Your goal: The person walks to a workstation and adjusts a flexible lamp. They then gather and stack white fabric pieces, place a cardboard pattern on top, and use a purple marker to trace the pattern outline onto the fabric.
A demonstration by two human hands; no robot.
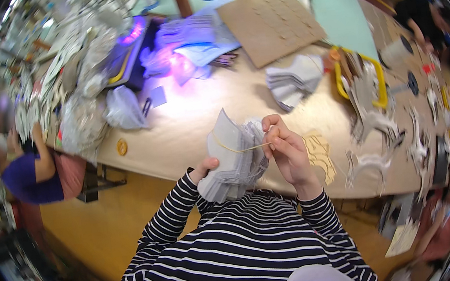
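A stack of light grey, curved cut pieces [235, 167] is held above the table's near edge. My left hand [206, 167] grips its left side, thumb on top and the other fingers hidden beneath. My right hand [289, 152], at the stack's right side, pinches a thin yellow band [229, 147] between thumb and forefinger. The band runs across the top piece, pulled out to the right; its course under the stack is hidden. On the table just right of my right hand lie flat pale-yellow shaped pieces [321, 156].
Farther back on the table [174, 141] lie another grey stack [298, 74], a brown board [272, 23] and bluish pieces [188, 34]. A yellow basket [381, 80] stands at the right, plastic bags [124, 108] and a tape roll [122, 147] at the left. A person [30, 172] sits at far left.
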